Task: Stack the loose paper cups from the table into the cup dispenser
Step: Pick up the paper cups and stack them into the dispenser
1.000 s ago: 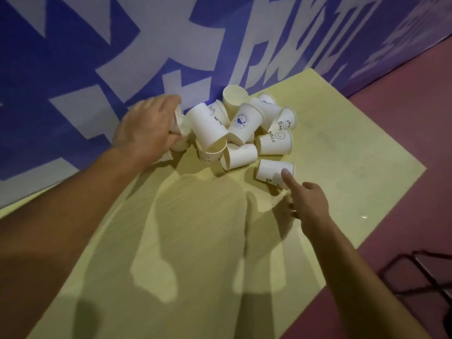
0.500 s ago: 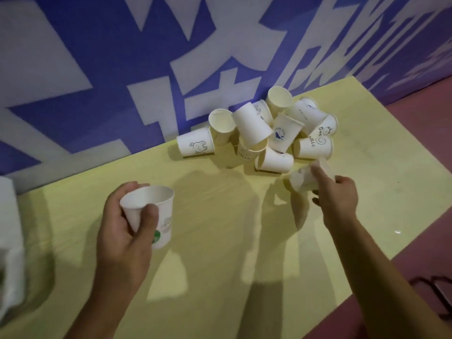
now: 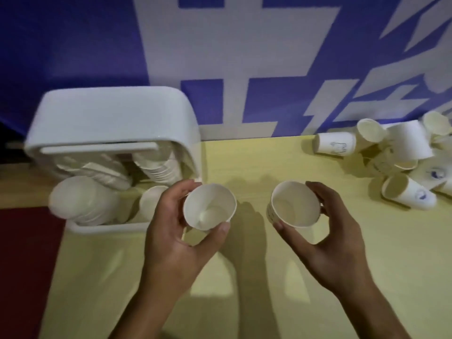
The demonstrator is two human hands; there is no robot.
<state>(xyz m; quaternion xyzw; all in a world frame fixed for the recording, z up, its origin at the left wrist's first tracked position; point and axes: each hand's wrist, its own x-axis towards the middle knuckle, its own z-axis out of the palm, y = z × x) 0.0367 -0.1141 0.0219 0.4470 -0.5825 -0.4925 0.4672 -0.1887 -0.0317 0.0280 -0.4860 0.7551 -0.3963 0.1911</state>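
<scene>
My left hand [image 3: 171, 231] grips a white paper cup [image 3: 209, 207], mouth turned toward me, just right of the white cup dispenser [image 3: 110, 113]. My right hand [image 3: 327, 231] holds a second white paper cup [image 3: 294, 204], also mouth up, a little to the right of the first. The two cups are apart. Inside the dispenser lie stacks of nested cups [image 3: 159, 165]. A pile of loose paper cups [image 3: 401, 152] lies on the yellow table [image 3: 256, 277] at the far right, against the wall.
A blue and white printed wall [image 3: 232, 57] runs behind the table. The dispenser stands at the table's left edge, with red floor [image 3: 27, 265] beyond it. One cup [image 3: 408, 194] lies on its side nearest me in the pile.
The view has swung left to the dispenser. My right hand lifted a cup off the pile, and both hands brought their cups together in front of me near the dispenser.
</scene>
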